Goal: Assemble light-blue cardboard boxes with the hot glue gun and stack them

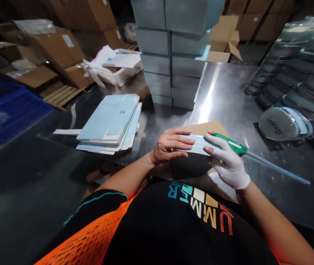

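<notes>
A small light blue cardboard piece [198, 144] lies in front of my body on the table. My left hand [170, 145] is bare, its straight fingers lying flat over the piece's left end. On the right end, my right hand [225, 162] in a white glove with bare fingertips has a finger at the far edge and another digit at the near edge. Brown cardboard [214, 127] shows behind the piece. A green glue gun [230, 143] lies just past my right hand, with a long glue stick [278, 167] out of its back. The undersides of both hands are hidden.
Light blue boards [110, 114] are stacked at left on the metal table [223, 88]. Grey-blue boxes [170, 59] tower at the back, near a white basket [126, 71] of papers. Round tins [279, 123] stand at right; a blue crate [10, 106] is far left.
</notes>
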Motion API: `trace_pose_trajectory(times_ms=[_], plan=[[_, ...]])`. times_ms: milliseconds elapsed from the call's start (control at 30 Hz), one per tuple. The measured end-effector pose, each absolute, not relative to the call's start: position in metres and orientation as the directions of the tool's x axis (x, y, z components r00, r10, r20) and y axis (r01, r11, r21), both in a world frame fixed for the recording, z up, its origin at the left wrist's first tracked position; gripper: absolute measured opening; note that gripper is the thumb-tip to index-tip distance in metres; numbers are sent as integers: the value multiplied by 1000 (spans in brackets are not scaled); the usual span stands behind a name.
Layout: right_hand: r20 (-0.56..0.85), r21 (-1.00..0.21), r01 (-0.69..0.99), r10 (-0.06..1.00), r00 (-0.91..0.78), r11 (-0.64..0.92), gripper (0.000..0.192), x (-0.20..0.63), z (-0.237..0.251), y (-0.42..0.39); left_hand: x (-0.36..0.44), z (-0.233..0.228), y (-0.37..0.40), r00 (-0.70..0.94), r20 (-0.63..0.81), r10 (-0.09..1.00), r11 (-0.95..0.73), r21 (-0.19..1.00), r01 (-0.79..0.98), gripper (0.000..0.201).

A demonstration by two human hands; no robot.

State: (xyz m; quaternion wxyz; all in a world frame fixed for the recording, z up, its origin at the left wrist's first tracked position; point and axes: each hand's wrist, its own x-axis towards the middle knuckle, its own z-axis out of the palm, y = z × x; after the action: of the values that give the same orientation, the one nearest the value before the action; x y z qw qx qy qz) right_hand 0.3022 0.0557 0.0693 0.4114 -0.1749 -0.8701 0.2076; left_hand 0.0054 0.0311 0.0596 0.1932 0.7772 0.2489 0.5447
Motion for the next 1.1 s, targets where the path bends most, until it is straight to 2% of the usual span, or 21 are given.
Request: trace_pose_trajectory(times_ms=[100,133,167,200,267,333,400,467,500,533,600,700,767,900,967,1033,1100], plan=[[608,-558,176,544,-579,811,45,304,63,54,6,55,32,312,749,585,-807,575,133,26],[586,-594,200,589,-557,779,51,304,58,53,7,52,32,304,740,600,-794,596,118,31],[555,-639,228,645,-524,735,63,304,53,52,8,48,33,275,728,628,-771,629,98,43],[516,-690,255,708,-483,677,78,304,48,51,9,43,33,217,710,670,-736,673,73,64],[422,-795,294,831,-362,531,101,303,41,51,12,30,33,34,633,774,-633,774,-6,118],[337,-881,289,926,-172,374,103,303,41,53,17,17,31,-130,466,875,-478,874,-87,152],[273,-942,211,961,36,260,98,304,51,59,26,6,29,-160,241,957,-266,951,-159,161],[238,-968,119,958,156,221,94,306,66,65,41,1,25,-39,41,998,-49,973,-227,153],[239,-970,95,956,172,226,94,307,75,68,49,2,24,42,-25,999,35,965,-260,142],[255,-966,88,953,165,243,95,307,82,69,58,5,23,109,-66,992,95,951,-294,128],[309,-950,78,946,101,302,102,309,93,68,72,20,27,137,-75,988,122,919,-375,101],[389,-921,-19,921,11,390,114,316,90,57,73,68,50,29,-10,1000,22,896,-443,81],[423,-905,-45,906,15,424,114,325,79,49,62,117,77,-49,44,998,-61,902,-428,73],[361,-932,37,931,45,360,96,347,53,39,33,237,151,-227,168,959,-252,869,-425,48],[308,-950,62,951,36,306,87,353,47,37,23,290,189,-254,178,951,-277,855,-438,45],[283,-956,78,959,10,281,78,355,44,35,14,328,222,-278,186,942,-296,851,-434,48],[284,-954,94,959,-19,284,67,355,44,34,7,348,247,-357,163,920,-316,849,-424,46]])
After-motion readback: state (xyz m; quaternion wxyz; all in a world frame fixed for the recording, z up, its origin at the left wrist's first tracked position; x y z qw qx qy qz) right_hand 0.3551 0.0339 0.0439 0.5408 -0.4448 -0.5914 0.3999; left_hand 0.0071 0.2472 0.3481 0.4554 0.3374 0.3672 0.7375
